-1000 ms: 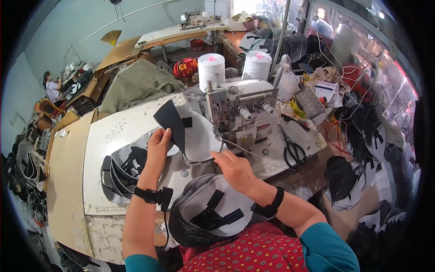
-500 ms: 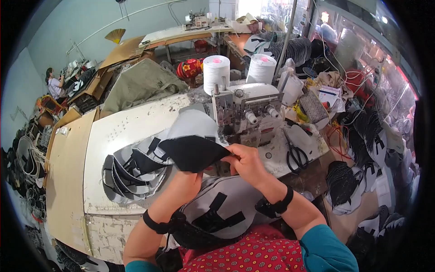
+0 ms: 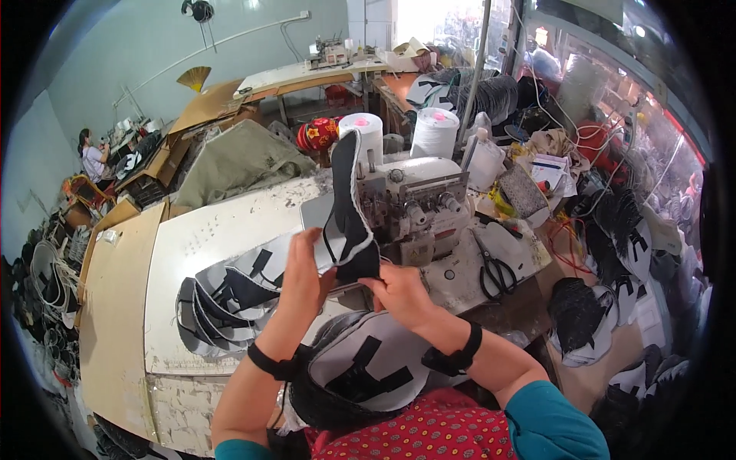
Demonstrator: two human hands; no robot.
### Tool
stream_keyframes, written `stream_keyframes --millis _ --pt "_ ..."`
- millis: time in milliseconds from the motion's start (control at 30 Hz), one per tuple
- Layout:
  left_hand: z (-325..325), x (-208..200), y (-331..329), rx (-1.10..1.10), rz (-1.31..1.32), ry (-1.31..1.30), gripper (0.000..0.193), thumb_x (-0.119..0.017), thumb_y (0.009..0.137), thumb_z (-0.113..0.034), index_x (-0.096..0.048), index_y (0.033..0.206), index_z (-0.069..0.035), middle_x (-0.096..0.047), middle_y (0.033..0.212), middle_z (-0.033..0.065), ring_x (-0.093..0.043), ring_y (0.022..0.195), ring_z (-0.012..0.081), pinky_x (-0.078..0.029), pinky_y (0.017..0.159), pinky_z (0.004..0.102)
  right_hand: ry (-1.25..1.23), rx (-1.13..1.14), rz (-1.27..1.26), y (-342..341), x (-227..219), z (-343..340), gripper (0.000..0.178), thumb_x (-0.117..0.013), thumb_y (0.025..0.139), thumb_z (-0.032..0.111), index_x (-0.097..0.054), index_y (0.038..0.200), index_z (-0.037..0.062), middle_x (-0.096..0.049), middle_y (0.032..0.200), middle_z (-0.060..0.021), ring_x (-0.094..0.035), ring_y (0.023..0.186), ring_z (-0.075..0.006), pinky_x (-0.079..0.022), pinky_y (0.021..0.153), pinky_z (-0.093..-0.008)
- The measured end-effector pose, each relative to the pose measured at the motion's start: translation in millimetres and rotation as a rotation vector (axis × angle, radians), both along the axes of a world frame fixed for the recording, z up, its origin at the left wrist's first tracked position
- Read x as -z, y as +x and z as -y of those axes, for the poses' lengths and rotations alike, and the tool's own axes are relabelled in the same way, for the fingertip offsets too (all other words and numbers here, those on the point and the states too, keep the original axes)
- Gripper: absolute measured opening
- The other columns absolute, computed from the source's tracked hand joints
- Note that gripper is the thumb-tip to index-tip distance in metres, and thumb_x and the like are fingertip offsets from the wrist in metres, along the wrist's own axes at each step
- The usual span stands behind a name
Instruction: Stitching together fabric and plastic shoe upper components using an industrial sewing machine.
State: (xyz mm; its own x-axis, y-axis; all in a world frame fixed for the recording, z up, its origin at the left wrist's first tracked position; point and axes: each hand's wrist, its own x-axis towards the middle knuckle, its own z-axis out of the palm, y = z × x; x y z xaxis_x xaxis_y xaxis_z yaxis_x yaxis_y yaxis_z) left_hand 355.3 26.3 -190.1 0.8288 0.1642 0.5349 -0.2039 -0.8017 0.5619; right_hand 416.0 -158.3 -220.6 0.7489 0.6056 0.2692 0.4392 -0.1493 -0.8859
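head view, left to right.

- heap of dark and pale pieces (image 3: 54,268), along the far left edge.
- co-worker (image 3: 93,157), in a pale top, seated in the background.
- brown board (image 3: 115,307), beside the white tabletop (image 3: 180,230).
- fan (image 3: 194,78), tan, spread, near the back wall.
- stack of curved pieces (image 3: 222,310), grey and black, fanned out loosely on the tabletop.
- cover (image 3: 245,165), drab green cloth, draped behind the tabletop.
- left hand (image 3: 303,276), black band at the wrist; fingers straight, close together and pointing up beside the held piece; cannot tell whether they grip it.
- cloth piece (image 3: 349,203), black with a frayed white edge, curved, held upright between the hands, before the left side of the machine; its upper tip overlaps the left spool (image 3: 368,130).
- lap pile (image 3: 330,395), grey pieces with black strips, below the hands.
- right hand (image 3: 406,295), black band at the wrist; thumb and fingers pinching the lower right edge of the cloth piece.
- machine (image 3: 422,203), pale metal, for sewing, on the tabletop.
- right spool (image 3: 435,134), white thread, behind the machine.
- scissors (image 3: 498,276), dark handles, lying right of the machine.
- side stack (image 3: 579,314), black and pale pieces, farther right.
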Motion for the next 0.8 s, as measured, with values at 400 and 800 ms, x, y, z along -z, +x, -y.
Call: stream_keyframes --millis 400,800 --pt "-25 33 -9 0.226 -0.341 -1.213 0.027 -0.051 0.096 -0.026 -0.062 0.091 -0.003 -0.065 0.095 0.0055 -0.06 0.085 0.0152 -0.047 0.078 0.0258 0.01 -0.248 0.04 -15 10 52 0.019 -0.059 0.085 -0.002 -0.062 0.104 0.0011 -0.067 0.113 -0.0118 -0.066 0.066 -0.0204 -0.053 0.059 -0.0261" --pt "-48 43 18 0.143 -0.085 -1.07 0.018 -0.057 0.099 -0.02 -0.062 0.104 -0.003 -0.065 0.095 -0.0016 -0.057 0.085 0.0043 -0.046 0.076 0.0219 0.132 -0.065 0.177 -5 30 20 0.015 -0.061 0.089 -0.001 -0.063 0.104 -0.0002 -0.069 0.109 -0.0122 -0.062 0.055 -0.0135 -0.051 0.052 -0.0245"
